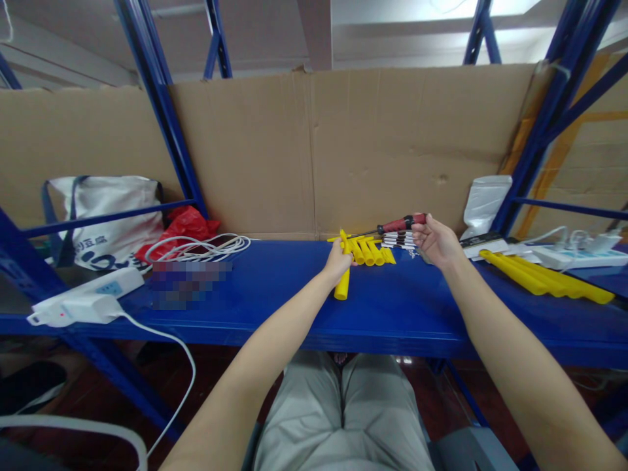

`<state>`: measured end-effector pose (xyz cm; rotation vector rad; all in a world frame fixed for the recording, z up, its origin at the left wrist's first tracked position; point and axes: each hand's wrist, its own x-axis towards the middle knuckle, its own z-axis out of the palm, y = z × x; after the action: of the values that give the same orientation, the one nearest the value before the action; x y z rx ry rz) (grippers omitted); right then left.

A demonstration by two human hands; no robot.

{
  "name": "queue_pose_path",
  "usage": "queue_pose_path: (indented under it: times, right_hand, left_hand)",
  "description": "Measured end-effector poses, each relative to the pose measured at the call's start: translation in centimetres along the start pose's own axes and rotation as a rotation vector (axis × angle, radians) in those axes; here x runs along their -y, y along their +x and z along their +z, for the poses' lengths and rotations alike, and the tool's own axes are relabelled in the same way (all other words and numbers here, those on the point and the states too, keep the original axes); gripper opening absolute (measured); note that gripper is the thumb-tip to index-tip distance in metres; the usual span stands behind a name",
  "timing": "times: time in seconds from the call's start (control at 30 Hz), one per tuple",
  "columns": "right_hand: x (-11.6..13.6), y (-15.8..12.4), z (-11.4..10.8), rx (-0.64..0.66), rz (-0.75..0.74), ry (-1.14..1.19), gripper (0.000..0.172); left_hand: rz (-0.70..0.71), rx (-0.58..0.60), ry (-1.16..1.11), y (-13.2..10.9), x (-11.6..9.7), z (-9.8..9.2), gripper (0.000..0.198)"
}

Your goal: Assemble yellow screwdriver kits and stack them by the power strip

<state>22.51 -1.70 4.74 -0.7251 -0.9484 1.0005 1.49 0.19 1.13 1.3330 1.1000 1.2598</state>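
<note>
My left hand (pixel 337 260) is closed round a yellow tube (pixel 342 285) that has a crosspiece at its far end. In my right hand (pixel 434 239) is a screwdriver (pixel 398 225) with a red and black handle, gripped near the handle's end. Its dark shaft points left, and the tip lies close to the top of the yellow tube; whether they touch I cannot tell. Several more yellow tubes (pixel 369 254) lie side by side just right of my left hand. Behind them sits a stack of small white and dark pieces (pixel 403 240), partly below the screwdriver.
Longer yellow tubes (pixel 544 275) lie at the right of the blue shelf (pixel 275 294), near a white power strip (pixel 579 254). On the left are another power strip (pixel 93 297), coiled white cable (pixel 206 247), a red bag (pixel 181 229) and a white tote (pixel 108 216). Cardboard (pixel 314 150) stands behind.
</note>
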Motion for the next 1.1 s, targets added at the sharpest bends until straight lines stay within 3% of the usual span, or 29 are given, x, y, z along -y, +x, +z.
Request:
queue_pose_path:
  times: [0.23, 0.47, 0.67, 0.93, 1.1]
  right_hand:
    - [-0.9, 0.4, -0.3, 0.017, -0.131, -0.061, 0.033]
    - [-1.0, 0.5, -0.3, -0.073, -0.154, -0.059, 0.045]
    - [-0.9, 0.4, -0.2, -0.053, -0.065, -0.064, 0.033]
    - [0.1, -0.3, 0.5, -0.011, -0.06, -0.018, 0.027]
    - [-0.2, -0.2, 0.4, -0.025, -0.096, -0.066, 0.035]
  left_hand:
    - [-0.005, 0.002, -0.011, -0.1, -0.1, -0.1, 0.057]
    - [-0.009, 0.004, 0.003, -0.3, -0.2, -0.1, 0.056]
    - [-0.006, 0.017, 0.0, -0.4, -0.4, 0.0, 0.055]
    - [-0.009, -0.001, 0.014, -0.3, -0.3, -0.1, 0.057]
    - [-0.011, -0.01, 0.016, -0.3, -0.3, -0.1, 0.058]
